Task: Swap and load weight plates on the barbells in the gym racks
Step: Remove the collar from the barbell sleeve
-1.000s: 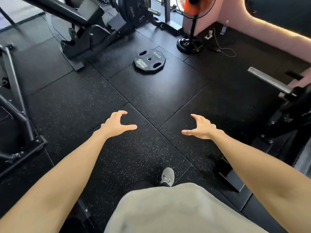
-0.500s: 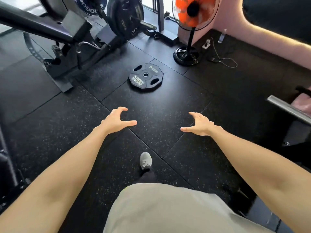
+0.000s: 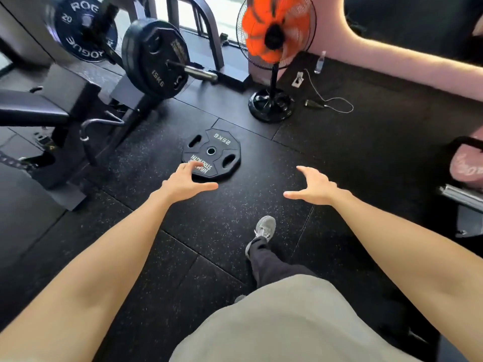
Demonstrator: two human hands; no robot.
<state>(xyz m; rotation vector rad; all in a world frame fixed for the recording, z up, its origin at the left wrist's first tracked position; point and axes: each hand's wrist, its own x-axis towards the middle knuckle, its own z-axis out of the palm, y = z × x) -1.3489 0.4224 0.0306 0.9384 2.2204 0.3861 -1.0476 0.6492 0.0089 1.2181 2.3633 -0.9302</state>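
Both hands are out in front, mid-frame, holding nothing. The left hand (image 3: 184, 180) has its fingers (image 3: 188, 167) spread wide and a bit clawed, thumb sticking out to the right; the fingertips overlap the near edge of the plate (image 3: 211, 152) in the picture, but I can't tell if they actually touch it. The right hand (image 3: 315, 186) is the same deal, fingers wide and thumb pointing left, over bare floor (image 3: 261, 184) to the right of the plate and apart from it. The plate is black, marked 25KG, lying flat on the black speckled rubber floor just above center frame. Upper left there's a barbell (image 3: 200, 71) with a 15KG plate (image 3: 156, 58) on its sleeve, and behind it a 20 plate (image 3: 83, 30) with ROGUE lettering. A dark bench (image 3: 31, 111) sits at the left edge. Top center is a standing fan (image 3: 274, 35) with orange blades, its round base on the floor, and a white cord (image 3: 329, 97) beside it. Pink plate (image 3: 467, 165) at the right edge. Bottom center: one grey shoe (image 3: 265, 227) stepping forward.
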